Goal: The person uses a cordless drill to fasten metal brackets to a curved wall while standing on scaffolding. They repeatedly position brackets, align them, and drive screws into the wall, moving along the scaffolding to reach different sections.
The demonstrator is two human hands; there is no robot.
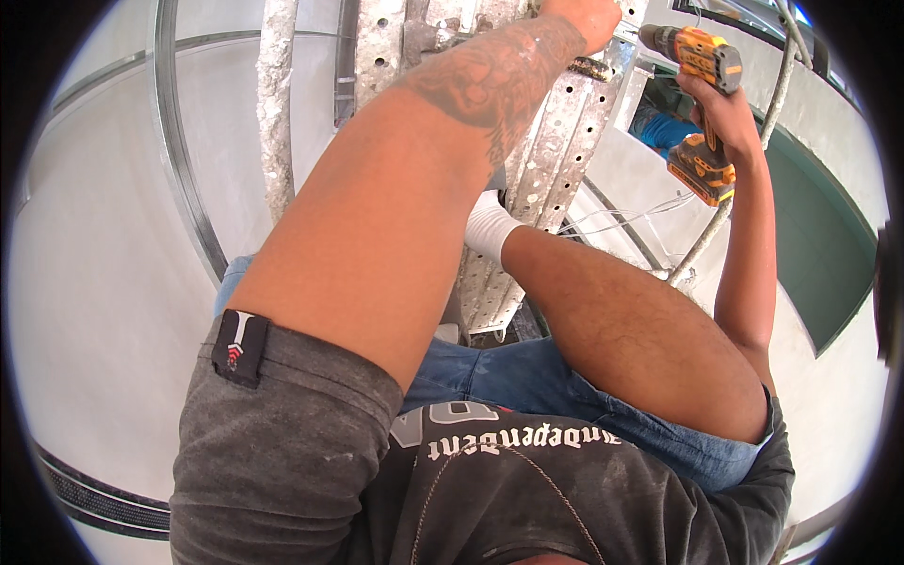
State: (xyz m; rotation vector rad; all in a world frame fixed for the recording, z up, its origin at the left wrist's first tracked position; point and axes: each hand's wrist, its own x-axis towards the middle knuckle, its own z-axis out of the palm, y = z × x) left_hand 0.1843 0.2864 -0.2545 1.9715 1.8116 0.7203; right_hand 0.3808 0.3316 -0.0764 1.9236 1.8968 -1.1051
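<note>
The right hand has its grip closed round the handle of a yellow-and-black cordless drill, held up just beyond the upper right edge of the spattered, perforated metal plank — its chuck pointing left, toward the left hand. That hand is at the plank's far end, near its right edge — partly out of view, so I cannot tell what its grip holds.

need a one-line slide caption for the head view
Right hand gripping an orange-and-black cordless drill, left hand extended near perforated metal planks.
</note>
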